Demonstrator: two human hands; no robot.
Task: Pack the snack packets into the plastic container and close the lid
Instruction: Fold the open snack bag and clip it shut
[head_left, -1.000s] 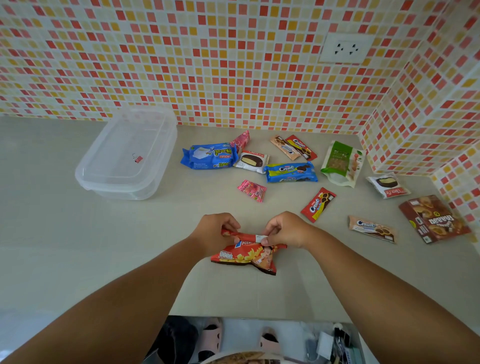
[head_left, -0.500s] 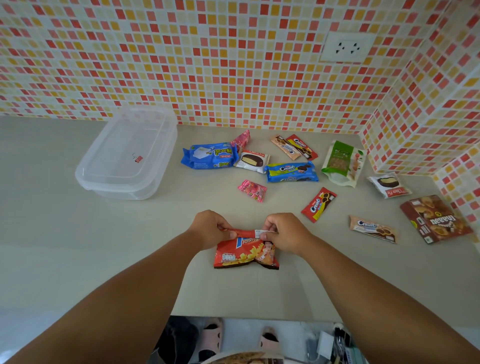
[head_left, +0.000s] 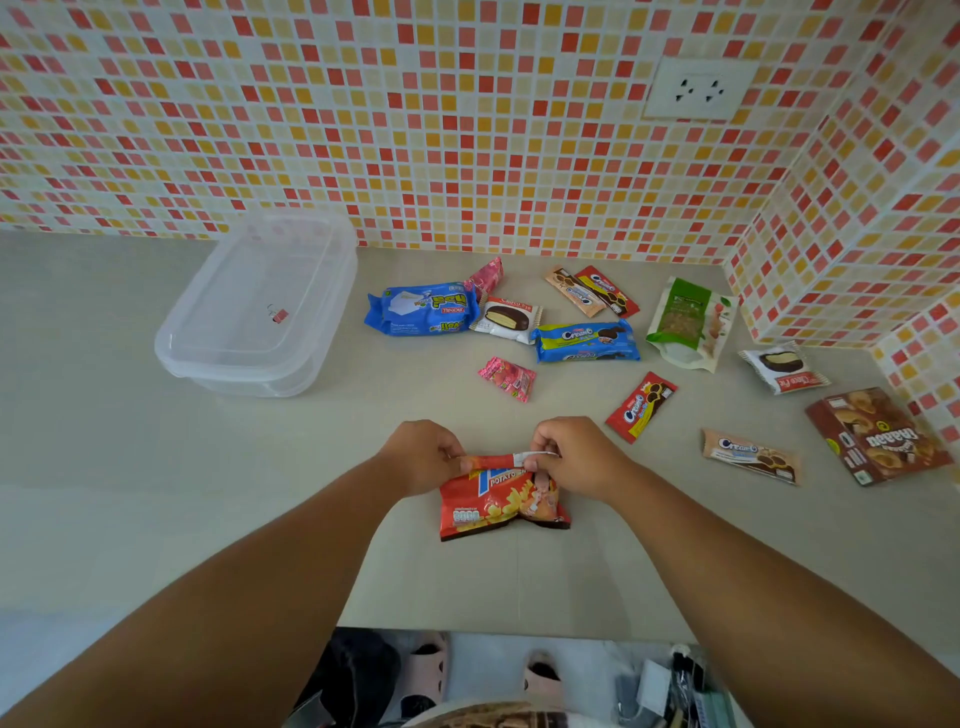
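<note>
Red chip bag (head_left: 501, 499) has settled flat on the desk (head_left: 156, 493); both hands' fingers (head_left: 451, 457) still pinch its folded top, container (head_left: 249, 312) still lidded.

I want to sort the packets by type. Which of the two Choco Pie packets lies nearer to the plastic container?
The Choco Pie packet beside the big blue packet; the other Choco Pie lies far right.

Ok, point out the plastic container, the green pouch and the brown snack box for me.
plastic container (head_left: 332, 291): head view, right-hand rim of its clear lid.
green pouch (head_left: 688, 312): head view, middle of its front window.
brown snack box (head_left: 878, 434): head view, centre of its printed top face.
</note>
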